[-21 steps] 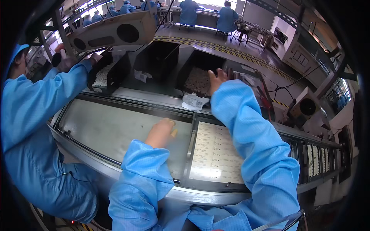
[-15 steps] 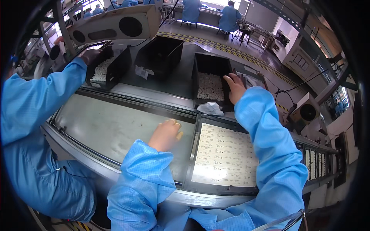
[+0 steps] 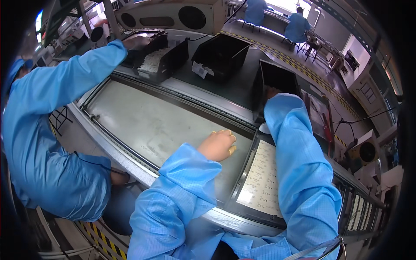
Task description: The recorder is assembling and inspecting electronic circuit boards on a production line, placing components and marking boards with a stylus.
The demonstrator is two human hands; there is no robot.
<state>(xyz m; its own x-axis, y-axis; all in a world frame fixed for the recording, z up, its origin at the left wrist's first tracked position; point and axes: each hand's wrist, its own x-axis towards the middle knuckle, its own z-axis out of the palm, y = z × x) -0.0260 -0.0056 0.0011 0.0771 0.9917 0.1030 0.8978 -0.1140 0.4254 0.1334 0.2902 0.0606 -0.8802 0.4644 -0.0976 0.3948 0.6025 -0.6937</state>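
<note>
My left hand, with yellow finger covers on its fingertips, is over the grey metal surface of the line, just left of a framed panel. Its fingers are curled in; whatever they hold, if anything, is hidden. My right hand reaches into a black bin on the far side. The blue sleeve covers most of that hand, and its fingers cannot be seen. Below the right forearm lies the white printed panel in a dark frame, partly covered by the sleeve.
Another person's blue sleeve reaches to a black bin of small white parts at left. Between the bins stands a third black bin with a paper label. A beige machine housing hangs above. Red-handled tools lie right.
The view has swung left, so things appear shifted right. My right hand has gone deeper into the black bin from its rim. My left hand remains curled over the metal surface.
</note>
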